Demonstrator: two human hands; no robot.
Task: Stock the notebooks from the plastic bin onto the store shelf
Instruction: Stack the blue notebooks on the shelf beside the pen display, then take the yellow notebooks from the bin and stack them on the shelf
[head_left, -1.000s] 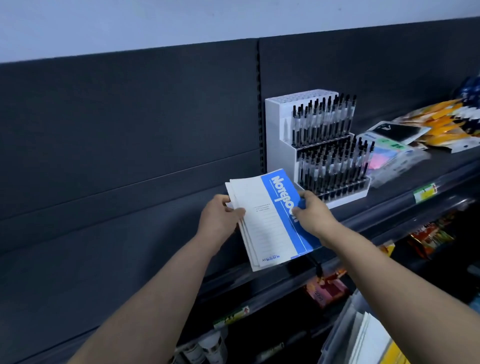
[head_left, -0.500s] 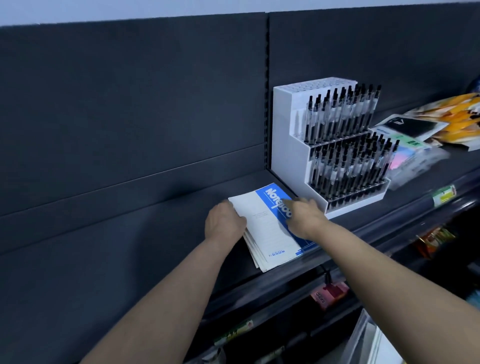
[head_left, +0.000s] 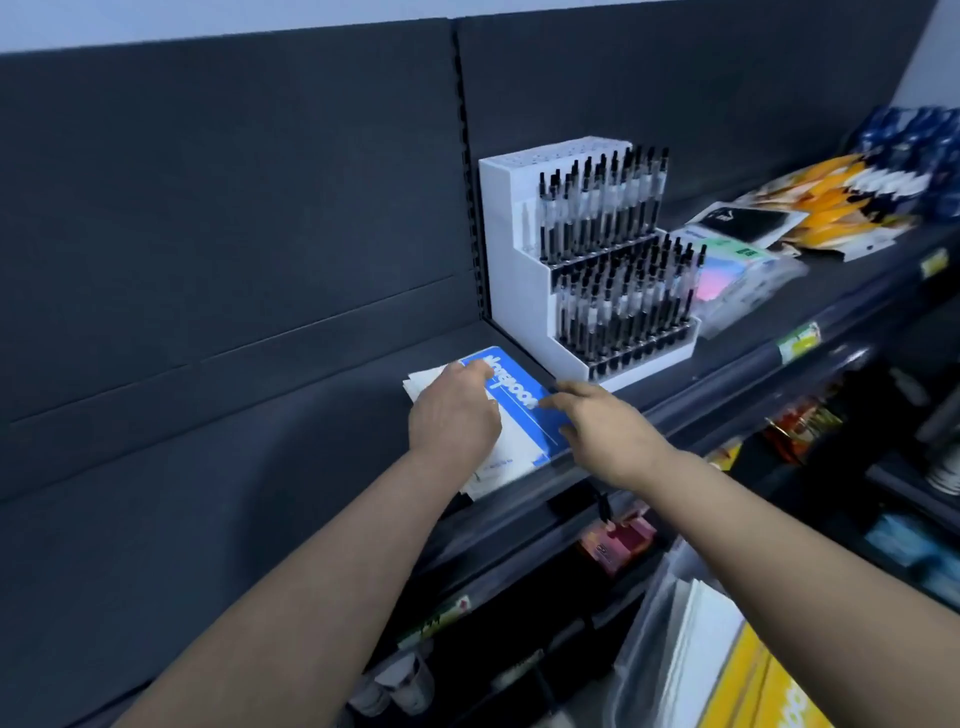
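Note:
A small stack of blue-and-white notebooks (head_left: 524, 415) lies flat on the dark store shelf (head_left: 322, 415), just left of a white pen display. My left hand (head_left: 452, 415) rests palm down on the white part of the top cover, fingers reaching its far edge. My right hand (head_left: 597, 426) touches the stack's right edge with straight fingers. At the bottom right, the clear plastic bin (head_left: 644, 623) holds more notebooks (head_left: 727, 665), white and yellow, standing on edge.
The white tiered pen display (head_left: 524, 291) full of black pens stands right beside the stack. Further right lie sticky-note packs (head_left: 737, 270) and orange packets (head_left: 831, 208). The shelf runs bare to the left. Lower shelves hold assorted goods.
The notebooks went from held tilted above the shelf to lying flat on it. My left hand slid onto the cover, and my right hand moved to the stack's right edge.

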